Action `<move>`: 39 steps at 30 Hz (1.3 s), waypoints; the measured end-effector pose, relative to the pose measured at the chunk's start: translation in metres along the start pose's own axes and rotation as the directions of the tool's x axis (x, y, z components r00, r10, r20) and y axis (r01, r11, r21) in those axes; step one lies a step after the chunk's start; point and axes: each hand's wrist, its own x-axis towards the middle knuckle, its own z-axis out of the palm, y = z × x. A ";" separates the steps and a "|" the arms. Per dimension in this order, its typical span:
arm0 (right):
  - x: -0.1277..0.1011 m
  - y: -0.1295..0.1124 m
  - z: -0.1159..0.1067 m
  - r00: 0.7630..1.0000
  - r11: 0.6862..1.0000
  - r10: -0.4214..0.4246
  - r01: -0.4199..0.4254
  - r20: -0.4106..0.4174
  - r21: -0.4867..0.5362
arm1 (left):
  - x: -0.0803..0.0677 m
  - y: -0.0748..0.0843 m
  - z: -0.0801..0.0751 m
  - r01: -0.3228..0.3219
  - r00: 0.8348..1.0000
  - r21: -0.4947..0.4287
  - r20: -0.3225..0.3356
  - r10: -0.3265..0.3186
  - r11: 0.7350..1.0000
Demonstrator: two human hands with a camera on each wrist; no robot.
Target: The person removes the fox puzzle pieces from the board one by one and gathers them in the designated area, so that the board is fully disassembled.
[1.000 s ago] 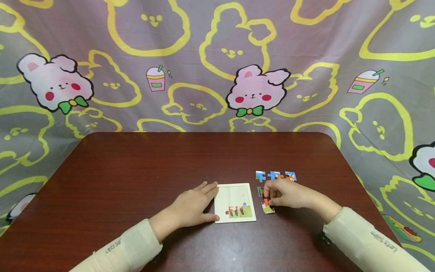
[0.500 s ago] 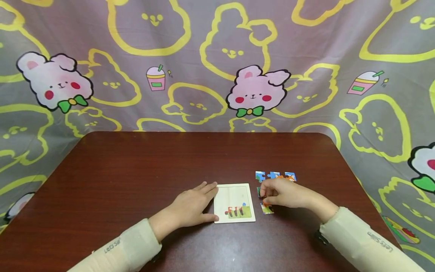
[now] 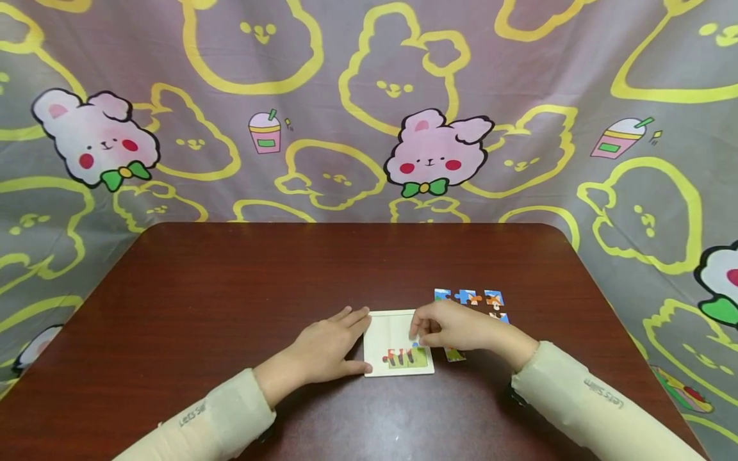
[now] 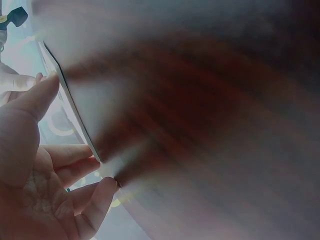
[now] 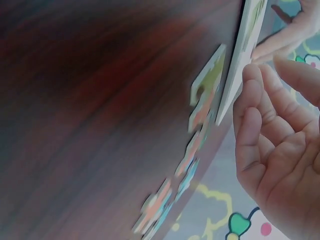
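Observation:
My left hand lies with fingers spread at the left edge of a square pale wooden puzzle board. In the left wrist view, its thumb and fingers touch the board's edge. Puzzle pieces with stripes on yellow-green fill the lower part of the board. Fingers bent, my right hand hangs over the board's right side. Its thumb and fingertips are close together near the blue tab of the fitted pieces; I cannot tell whether a piece is between them. A loose yellow-green puzzle piece shows under the hand.
Beyond my right hand lie several loose puzzle pieces, including a blue and orange one. The right wrist view shows a row of pieces beside the board. All rest on a dark red-brown table; a patterned curtain hangs behind.
My right hand has moved left from the loose pieces to over the board, uncovering a piece at the right. My left hand and the board have stayed in place.

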 end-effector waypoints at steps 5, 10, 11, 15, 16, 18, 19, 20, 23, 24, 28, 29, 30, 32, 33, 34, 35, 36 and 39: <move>0.009 -0.004 0.006 0.999 0.997 -0.048 0.049 0.021 -0.055 | 0.001 -0.001 0.001 -0.001 1.000 0.005 -0.002 0.001 1.000; 0.012 -0.009 0.011 0.998 0.997 -0.044 0.046 0.041 -0.069 | 0.000 -0.001 0.001 -0.005 1.000 0.006 -0.007 0.005 1.000; 0.012 -0.010 0.012 0.998 0.996 -0.038 0.041 0.044 -0.074 | 0.000 -0.001 0.001 -0.005 1.000 0.006 -0.008 0.005 1.000; 0.011 -0.013 0.015 0.998 0.996 -0.012 0.018 0.059 -0.092 | 0.000 -0.001 0.001 -0.006 1.000 0.003 -0.009 0.006 1.000; 0.011 -0.013 0.015 0.998 0.995 -0.013 0.019 0.062 -0.098 | 0.000 -0.001 0.001 -0.005 1.000 0.002 -0.008 0.005 1.000; 0.010 -0.014 0.016 0.998 0.994 -0.018 0.025 0.068 -0.106 | 0.000 -0.001 0.001 -0.005 1.000 0.000 -0.009 0.005 1.000; 0.010 -0.014 0.016 0.997 0.994 -0.021 0.029 0.071 -0.110 | -0.001 -0.001 0.001 -0.005 1.000 -0.001 -0.009 0.005 1.000; 0.010 -0.014 0.016 0.997 0.993 -0.025 0.033 0.072 -0.116 | -0.001 -0.001 0.001 -0.004 1.000 -0.003 -0.009 0.004 1.000; 0.011 -0.014 0.017 0.997 0.990 -0.033 0.042 0.070 -0.136 | -0.001 -0.001 0.001 -0.004 1.000 -0.005 -0.012 0.004 1.000; 0.011 -0.014 0.018 0.997 0.989 -0.035 0.045 0.069 -0.144 | -0.001 -0.001 0.001 -0.005 1.000 -0.005 -0.012 0.004 1.000; 0.012 -0.012 0.019 0.997 0.987 -0.033 0.043 0.069 -0.152 | -0.001 -0.001 0.001 -0.005 1.000 -0.003 -0.011 0.005 1.000; 0.013 -0.012 0.019 0.997 0.988 -0.031 0.041 0.069 -0.149 | -0.001 -0.001 0.001 -0.006 1.000 -0.003 -0.011 0.006 1.000; 0.013 -0.011 0.019 0.997 0.989 -0.029 0.039 0.070 -0.144 | -0.001 -0.001 0.000 -0.007 1.000 -0.003 -0.011 0.007 1.000; 0.013 -0.010 0.020 0.997 0.992 -0.017 0.026 0.072 -0.124 | -0.001 -0.001 0.000 -0.008 1.000 -0.004 -0.010 0.008 1.000; 0.013 -0.010 0.020 0.997 0.994 -0.012 0.020 0.074 -0.112 | -0.001 -0.001 0.000 -0.008 1.000 -0.004 -0.010 0.008 1.000; 0.013 -0.009 0.020 0.997 0.995 -0.009 0.017 0.075 -0.100 | 0.000 -0.001 0.000 -0.008 1.000 -0.005 -0.010 0.008 1.000; 0.013 -0.009 0.020 0.997 0.996 -0.006 0.013 0.077 -0.086 | 0.000 -0.001 0.000 -0.008 1.000 -0.005 -0.011 0.008 1.000; 0.013 -0.009 0.020 0.997 0.997 -0.004 0.010 0.080 -0.072 | 0.000 -0.001 0.000 -0.008 1.000 -0.005 -0.012 0.008 1.000; 0.012 -0.008 0.019 0.996 0.999 -0.005 0.008 0.088 -0.032 | 0.000 -0.001 0.000 -0.008 1.000 -0.003 -0.015 0.008 1.000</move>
